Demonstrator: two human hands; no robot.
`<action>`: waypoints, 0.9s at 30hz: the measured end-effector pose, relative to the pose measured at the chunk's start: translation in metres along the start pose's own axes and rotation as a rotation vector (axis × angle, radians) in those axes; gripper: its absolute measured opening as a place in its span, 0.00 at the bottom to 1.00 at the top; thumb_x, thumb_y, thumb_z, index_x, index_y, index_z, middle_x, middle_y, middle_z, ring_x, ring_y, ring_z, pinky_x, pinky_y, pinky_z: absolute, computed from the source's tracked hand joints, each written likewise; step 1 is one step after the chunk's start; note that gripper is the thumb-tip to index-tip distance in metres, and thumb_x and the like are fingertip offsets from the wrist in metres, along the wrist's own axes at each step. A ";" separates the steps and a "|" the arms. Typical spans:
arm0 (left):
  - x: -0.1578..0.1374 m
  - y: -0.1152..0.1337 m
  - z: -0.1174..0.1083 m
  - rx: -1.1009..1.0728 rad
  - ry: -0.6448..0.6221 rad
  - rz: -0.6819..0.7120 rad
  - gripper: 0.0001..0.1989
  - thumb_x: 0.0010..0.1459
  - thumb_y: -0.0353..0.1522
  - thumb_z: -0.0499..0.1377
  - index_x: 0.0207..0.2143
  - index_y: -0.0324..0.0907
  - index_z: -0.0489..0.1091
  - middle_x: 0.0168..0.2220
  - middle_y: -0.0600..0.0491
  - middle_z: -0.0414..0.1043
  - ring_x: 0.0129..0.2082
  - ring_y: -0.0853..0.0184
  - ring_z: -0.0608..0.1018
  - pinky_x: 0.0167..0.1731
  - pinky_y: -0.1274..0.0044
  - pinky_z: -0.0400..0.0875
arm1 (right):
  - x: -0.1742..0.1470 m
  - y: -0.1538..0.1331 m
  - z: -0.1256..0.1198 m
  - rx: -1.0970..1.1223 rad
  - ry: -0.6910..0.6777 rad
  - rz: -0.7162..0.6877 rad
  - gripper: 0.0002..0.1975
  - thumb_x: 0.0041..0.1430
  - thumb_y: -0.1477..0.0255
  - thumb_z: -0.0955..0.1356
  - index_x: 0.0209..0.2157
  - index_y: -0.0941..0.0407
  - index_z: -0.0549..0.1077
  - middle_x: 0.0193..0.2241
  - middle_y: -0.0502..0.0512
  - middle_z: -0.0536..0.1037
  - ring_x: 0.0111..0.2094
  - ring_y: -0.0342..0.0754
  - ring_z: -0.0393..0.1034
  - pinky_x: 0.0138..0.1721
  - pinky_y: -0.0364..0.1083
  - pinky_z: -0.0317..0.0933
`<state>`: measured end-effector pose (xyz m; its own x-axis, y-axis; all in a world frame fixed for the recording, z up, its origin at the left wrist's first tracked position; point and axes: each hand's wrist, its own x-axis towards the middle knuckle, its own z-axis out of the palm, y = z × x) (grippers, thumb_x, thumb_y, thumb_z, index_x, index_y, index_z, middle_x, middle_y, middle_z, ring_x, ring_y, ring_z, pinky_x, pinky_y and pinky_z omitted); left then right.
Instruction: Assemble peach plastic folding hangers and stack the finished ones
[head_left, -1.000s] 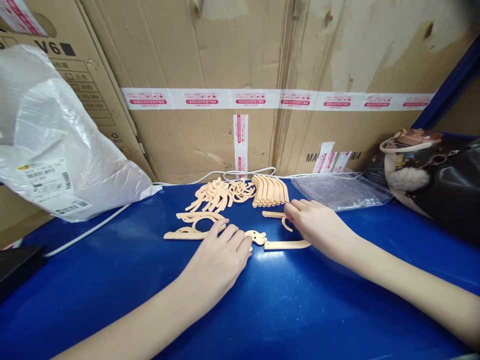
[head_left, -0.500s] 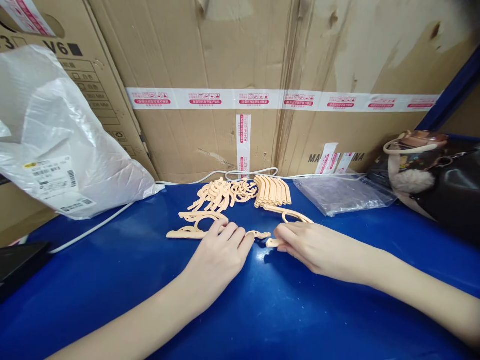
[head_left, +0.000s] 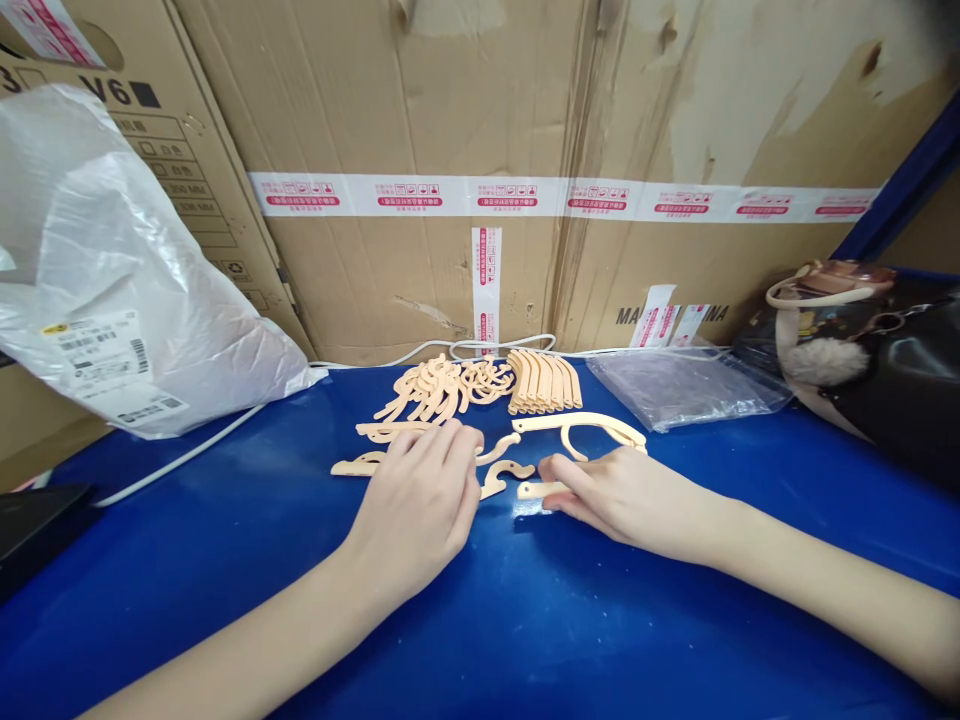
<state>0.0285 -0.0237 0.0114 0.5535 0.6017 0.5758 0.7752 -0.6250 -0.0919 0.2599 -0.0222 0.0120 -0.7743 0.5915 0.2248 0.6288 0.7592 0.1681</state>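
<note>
Cream plastic parts that look like folding clothes hanger pieces lie on the blue table. My left hand (head_left: 424, 490) is closed, its fingertips on a curved hanger hook (head_left: 501, 448); its grip is partly hidden. A second hook-shaped piece (head_left: 510, 469) lies just below, by my left fingers. Partly under this hand are long hanger pieces (head_left: 356, 466). Between thumb and fingers, my right hand (head_left: 622, 495) pinches a hanger arm (head_left: 531, 490), whose holed end sticks out leftward. Just behind my right hand rests another curved hanger arm (head_left: 570, 422) with a curved piece at it.
At the back lie a pile of loose hooks and curved parts (head_left: 431, 385) and a neat stack of hanger arms (head_left: 546, 380). A clear plastic bag (head_left: 686, 385) is to their right, beside a dark bag (head_left: 907, 370). A white parcel bag (head_left: 150, 290) leans at left; cardboard boxes (head_left: 420, 120) stand behind.
My left hand has shifted slightly left and up, and a curved hook now shows at its fingertips. The hanger arm behind my right hand has turned and shows more fully. My right hand moved slightly left.
</note>
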 end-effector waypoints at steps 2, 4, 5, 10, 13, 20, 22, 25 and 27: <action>-0.001 0.001 0.000 -0.037 -0.020 -0.027 0.10 0.63 0.27 0.42 0.41 0.40 0.61 0.36 0.50 0.71 0.35 0.63 0.74 0.34 0.71 0.63 | 0.000 0.000 -0.001 0.026 -0.007 0.011 0.17 0.69 0.64 0.52 0.38 0.59 0.65 0.20 0.51 0.73 0.18 0.44 0.68 0.19 0.42 0.45; -0.001 0.003 -0.001 -0.086 -0.064 -0.075 0.09 0.65 0.28 0.42 0.40 0.42 0.61 0.35 0.52 0.71 0.32 0.64 0.74 0.31 0.73 0.64 | 0.000 0.001 -0.003 0.087 -0.020 0.022 0.15 0.69 0.65 0.54 0.41 0.59 0.65 0.24 0.53 0.75 0.22 0.45 0.70 0.21 0.42 0.49; -0.001 0.004 -0.002 -0.105 -0.083 -0.101 0.09 0.65 0.30 0.42 0.38 0.42 0.60 0.33 0.53 0.70 0.30 0.65 0.74 0.28 0.74 0.63 | 0.001 0.001 -0.003 0.120 -0.030 0.025 0.14 0.68 0.66 0.55 0.42 0.59 0.66 0.26 0.53 0.76 0.24 0.44 0.71 0.23 0.41 0.52; 0.000 0.008 -0.005 -0.133 -0.124 -0.125 0.13 0.65 0.41 0.47 0.30 0.43 0.57 0.23 0.58 0.66 0.20 0.69 0.70 0.18 0.79 0.55 | 0.001 0.003 -0.004 0.191 -0.051 0.006 0.17 0.69 0.67 0.54 0.40 0.59 0.70 0.28 0.55 0.76 0.27 0.44 0.70 0.29 0.42 0.58; 0.000 0.009 -0.006 -0.174 -0.178 -0.084 0.14 0.65 0.39 0.46 0.28 0.43 0.57 0.21 0.59 0.65 0.18 0.71 0.68 0.17 0.80 0.54 | 0.001 0.003 -0.003 0.207 0.003 -0.011 0.17 0.69 0.66 0.54 0.45 0.58 0.70 0.31 0.56 0.77 0.29 0.44 0.71 0.30 0.41 0.59; -0.001 0.009 -0.003 -0.228 -0.234 -0.015 0.12 0.64 0.33 0.43 0.27 0.43 0.57 0.22 0.58 0.64 0.20 0.70 0.68 0.20 0.78 0.54 | 0.000 0.002 -0.004 0.179 0.009 -0.006 0.20 0.69 0.64 0.53 0.47 0.58 0.69 0.30 0.54 0.78 0.25 0.43 0.72 0.28 0.41 0.58; -0.002 0.009 -0.003 -0.250 -0.238 0.018 0.12 0.64 0.32 0.41 0.28 0.42 0.58 0.24 0.57 0.64 0.21 0.69 0.67 0.21 0.77 0.55 | 0.000 0.002 -0.005 0.173 0.024 0.002 0.20 0.69 0.64 0.53 0.47 0.58 0.70 0.30 0.55 0.78 0.27 0.44 0.72 0.28 0.41 0.59; -0.004 0.008 -0.002 -0.308 -0.257 0.055 0.13 0.65 0.31 0.40 0.29 0.42 0.58 0.26 0.56 0.65 0.23 0.68 0.68 0.23 0.76 0.57 | 0.000 0.002 -0.005 0.163 0.050 -0.011 0.19 0.69 0.64 0.53 0.46 0.57 0.70 0.32 0.56 0.78 0.29 0.45 0.73 0.30 0.42 0.60; -0.004 0.008 -0.001 -0.350 -0.279 0.055 0.13 0.65 0.31 0.39 0.30 0.42 0.58 0.27 0.56 0.65 0.24 0.68 0.69 0.24 0.76 0.58 | -0.001 0.003 -0.004 0.150 0.068 -0.021 0.19 0.69 0.64 0.54 0.46 0.57 0.70 0.32 0.55 0.78 0.29 0.44 0.73 0.30 0.42 0.60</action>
<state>0.0318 -0.0315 0.0096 0.6894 0.6439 0.3318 0.6193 -0.7615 0.1912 0.2625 -0.0219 0.0165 -0.7773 0.5593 0.2879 0.5910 0.8062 0.0293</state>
